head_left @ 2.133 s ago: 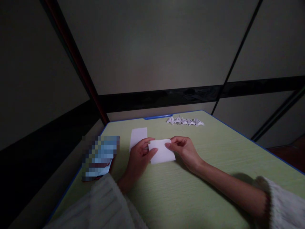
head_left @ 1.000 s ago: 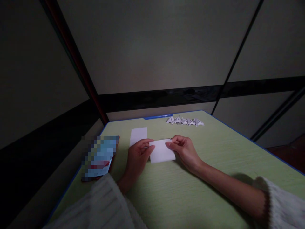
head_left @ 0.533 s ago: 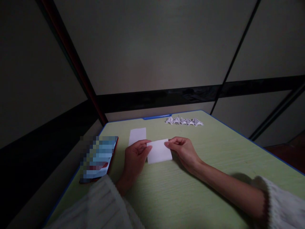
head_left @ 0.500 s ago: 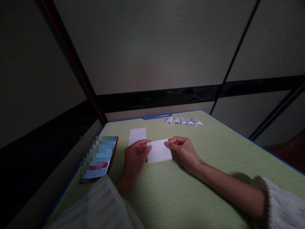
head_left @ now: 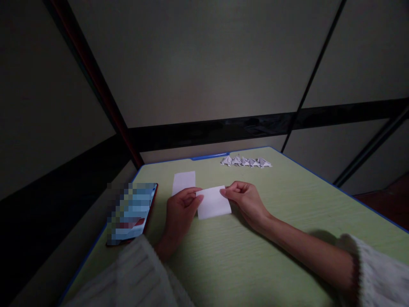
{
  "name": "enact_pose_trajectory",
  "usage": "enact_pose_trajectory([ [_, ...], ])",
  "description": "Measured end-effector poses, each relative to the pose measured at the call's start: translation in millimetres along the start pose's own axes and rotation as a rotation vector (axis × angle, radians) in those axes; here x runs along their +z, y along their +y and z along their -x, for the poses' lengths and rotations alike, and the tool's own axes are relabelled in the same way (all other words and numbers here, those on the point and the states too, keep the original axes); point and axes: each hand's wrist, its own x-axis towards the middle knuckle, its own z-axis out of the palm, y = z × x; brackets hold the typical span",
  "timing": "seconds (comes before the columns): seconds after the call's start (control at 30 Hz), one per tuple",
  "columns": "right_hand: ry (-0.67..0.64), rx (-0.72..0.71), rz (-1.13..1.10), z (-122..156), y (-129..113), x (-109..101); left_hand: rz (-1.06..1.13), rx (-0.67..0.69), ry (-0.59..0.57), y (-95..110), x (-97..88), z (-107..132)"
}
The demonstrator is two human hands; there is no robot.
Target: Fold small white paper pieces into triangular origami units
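A small white sheet of paper (head_left: 213, 203) lies on the light green table (head_left: 255, 256) between my hands. My left hand (head_left: 180, 213) pinches its left edge with thumb and fingers closed on it. My right hand (head_left: 247, 202) grips the upper right corner, fingers curled over the paper. Both sleeves are white knit.
A second white paper slip (head_left: 183, 182) lies just beyond my left hand. A phone in a red case (head_left: 132, 212) with a lit screen rests at the table's left edge. A row of several small folded white paper pieces (head_left: 246, 161) sits at the far edge. Dark walls surround the table.
The view drifted slightly, so the paper and hands sit a little further left. My left fingers slid off the sheet's face to its left edge. Nothing else moved.
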Motion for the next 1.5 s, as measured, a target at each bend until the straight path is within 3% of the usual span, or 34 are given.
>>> enact_pose_trajectory([
  [0.23,-0.063,-0.090,-0.025,-3,-1,-2,-0.017,-0.006,0.002,1,0.1,1],
  [0.43,-0.175,-0.152,0.181,-5,-5,-6,0.009,-0.031,0.003,3,-0.3,2],
  [0.87,-0.190,-0.174,0.303,-6,-4,-6,-0.040,0.006,0.012,0,-0.9,1],
  [1.0,-0.218,-0.194,0.385,-5,-4,-8,-0.040,-0.002,-0.067,-7,0.1,0],
  [1.27,-0.430,-0.390,0.754,0,-14,-11,-0.099,-0.124,-0.339,-12,3.7,1],
  [1.4,-0.503,-0.371,0.793,1,-18,-11,-0.098,-0.169,-0.427,-8,4.3,2],
  [1.5,-0.575,-0.316,0.789,2,-21,-11,-0.067,-0.238,-0.570,-5,3.1,2],
])
